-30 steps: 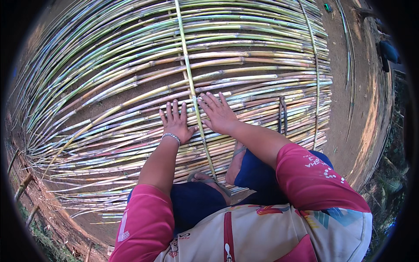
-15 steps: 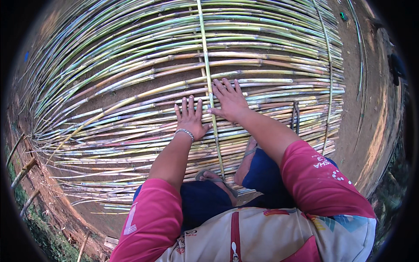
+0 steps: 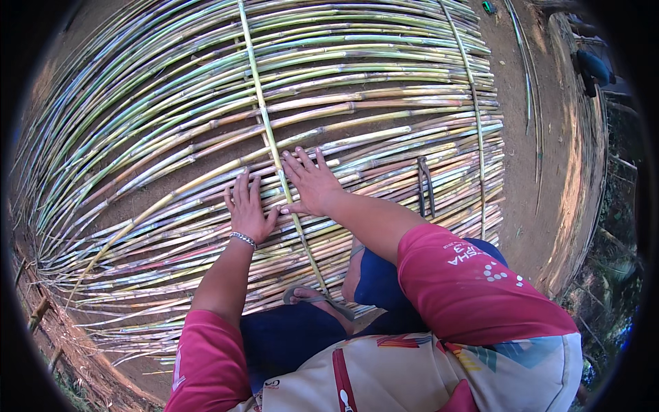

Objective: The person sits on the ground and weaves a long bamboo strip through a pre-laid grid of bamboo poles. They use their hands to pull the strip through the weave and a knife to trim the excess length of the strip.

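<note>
A wide mat of thin bamboo canes (image 3: 171,144) lies flat on bare earth. One long green cane (image 3: 255,89) runs across the others as a cross strip, from the top down to my foot. My left hand (image 3: 246,209) presses flat on the canes just left of that strip, fingers apart, a bracelet on its wrist. Just right of the strip, my right hand (image 3: 312,180) also lies flat with spread fingers. Neither hand holds anything.
A second cross strip (image 3: 473,117) runs down the mat's right side. A dark metal tool (image 3: 425,185) lies on the canes right of my right arm. My foot in a sandal (image 3: 312,299) rests on the mat's near edge. Bare dirt (image 3: 542,158) lies to the right.
Both hands stay flat beside the cross strip with fingers spread. The view has shifted, so the hands sit a little lower and the mat fills more of the picture.
</note>
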